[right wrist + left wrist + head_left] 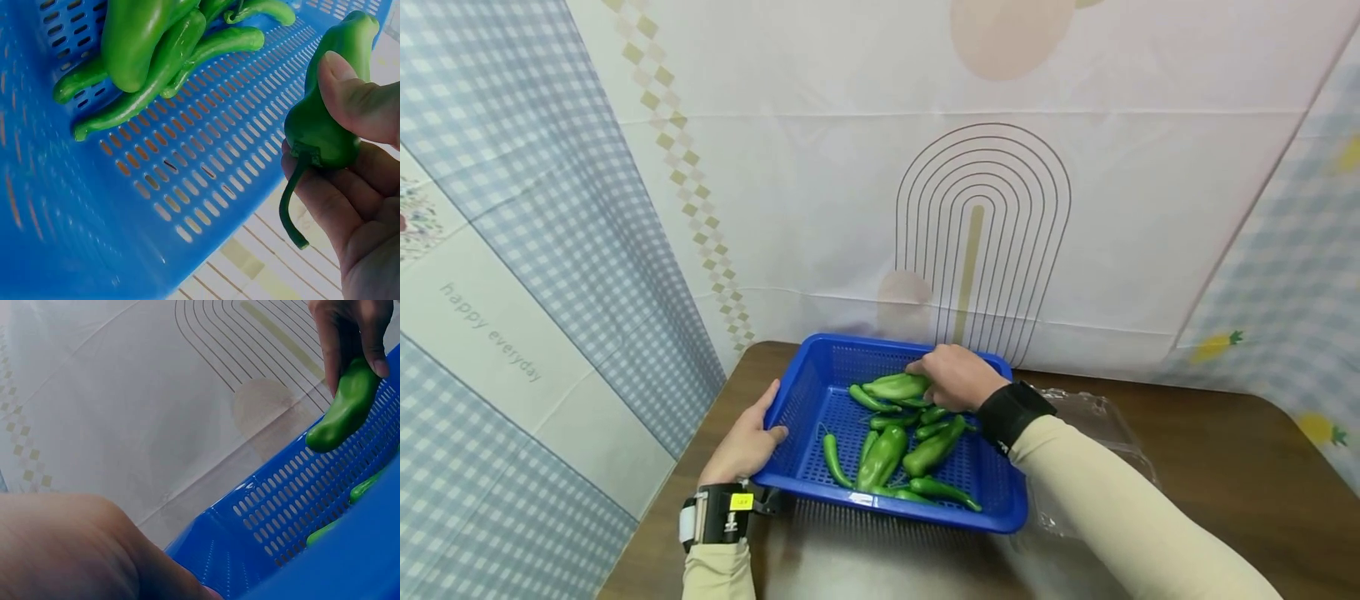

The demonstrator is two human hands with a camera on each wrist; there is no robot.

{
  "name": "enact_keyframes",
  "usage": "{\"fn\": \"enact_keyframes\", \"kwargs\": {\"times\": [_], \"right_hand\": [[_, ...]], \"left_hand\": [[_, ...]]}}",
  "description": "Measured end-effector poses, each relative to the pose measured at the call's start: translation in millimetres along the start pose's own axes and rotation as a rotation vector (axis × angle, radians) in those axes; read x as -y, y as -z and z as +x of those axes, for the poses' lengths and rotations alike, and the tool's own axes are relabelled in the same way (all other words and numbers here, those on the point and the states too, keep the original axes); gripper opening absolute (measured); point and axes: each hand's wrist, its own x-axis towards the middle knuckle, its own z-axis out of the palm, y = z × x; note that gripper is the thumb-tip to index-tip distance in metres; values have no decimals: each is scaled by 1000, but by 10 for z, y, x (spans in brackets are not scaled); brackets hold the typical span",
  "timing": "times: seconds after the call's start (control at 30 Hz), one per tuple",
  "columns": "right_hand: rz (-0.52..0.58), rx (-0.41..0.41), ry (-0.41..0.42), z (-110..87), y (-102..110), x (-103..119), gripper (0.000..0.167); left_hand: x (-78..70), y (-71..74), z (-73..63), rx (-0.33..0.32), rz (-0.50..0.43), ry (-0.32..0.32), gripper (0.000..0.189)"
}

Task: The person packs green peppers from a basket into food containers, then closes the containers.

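Note:
In the head view, a blue perforated plastic basket stands on the table, with several green peppers loose inside, some long and thin, some thicker. My right hand is over the basket's back part and pinches a thick green pepper between thumb and fingers. The right wrist view shows its curved stem end toward me. In the left wrist view, the held pepper hangs by the basket's perforated wall. At the basket's left side, my left hand holds the rim, its thumb over the edge.
Right of the basket, partly behind my right forearm, lies a clear plastic container on the brown wooden table. A printed white cloth hangs behind the table, with blue checked cloth at the left. A greyish shiny surface lies in front.

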Motion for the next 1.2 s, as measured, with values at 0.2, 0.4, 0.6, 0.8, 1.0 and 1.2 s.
{"fn": "enact_keyframes", "kwargs": {"times": [0.2,0.4,0.6,0.8,1.0,1.2], "right_hand": [[-11,-6,-2,-46,51,-23,47],[-17,-18,8,-84,109,-32,47],[-4,-31,12,-117,175,-73,47],[6,-41,20,-222,273,-122,46],[26,-47,-5,-354,347,-179,46],[38,-42,-25,-450,390,-219,47]], "left_hand": [[-4,-10,15,4,-3,6,78],[1,-10,19,5,-3,8,78],[-15,-5,18,4,1,2,78],[-25,-6,27,5,8,-2,78],[-14,-2,34,3,4,-5,78],[-14,12,13,5,11,4,78]]}}
